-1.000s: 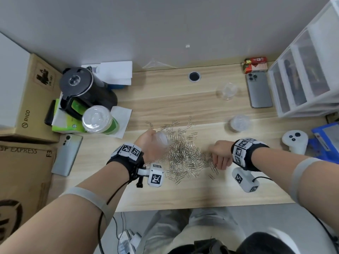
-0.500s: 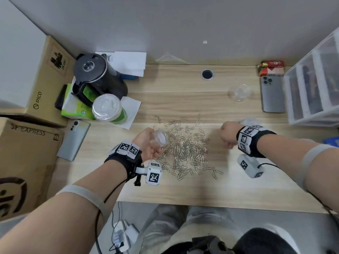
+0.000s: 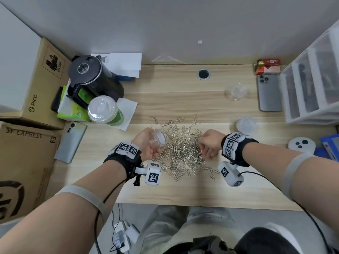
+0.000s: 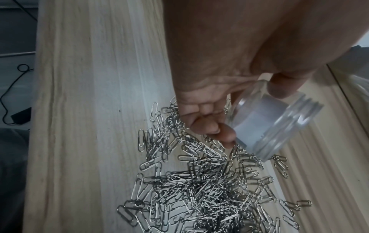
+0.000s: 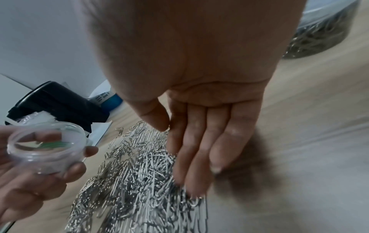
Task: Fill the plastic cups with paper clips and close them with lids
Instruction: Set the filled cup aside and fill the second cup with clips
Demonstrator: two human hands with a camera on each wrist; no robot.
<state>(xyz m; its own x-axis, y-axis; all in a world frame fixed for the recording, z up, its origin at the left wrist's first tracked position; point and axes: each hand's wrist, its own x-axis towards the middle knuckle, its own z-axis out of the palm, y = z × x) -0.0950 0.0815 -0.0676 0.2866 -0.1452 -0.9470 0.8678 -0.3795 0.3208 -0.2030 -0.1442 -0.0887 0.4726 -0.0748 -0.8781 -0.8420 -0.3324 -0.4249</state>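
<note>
Silver paper clips lie heaped mid-counter between the hands, the left hand grasping a clear, empty, threaded plastic cup tilted just over the pile, the right hand laying straight fingers onto the clips, near boxes printed "PICO" and "SF EXPRESS".
</note>
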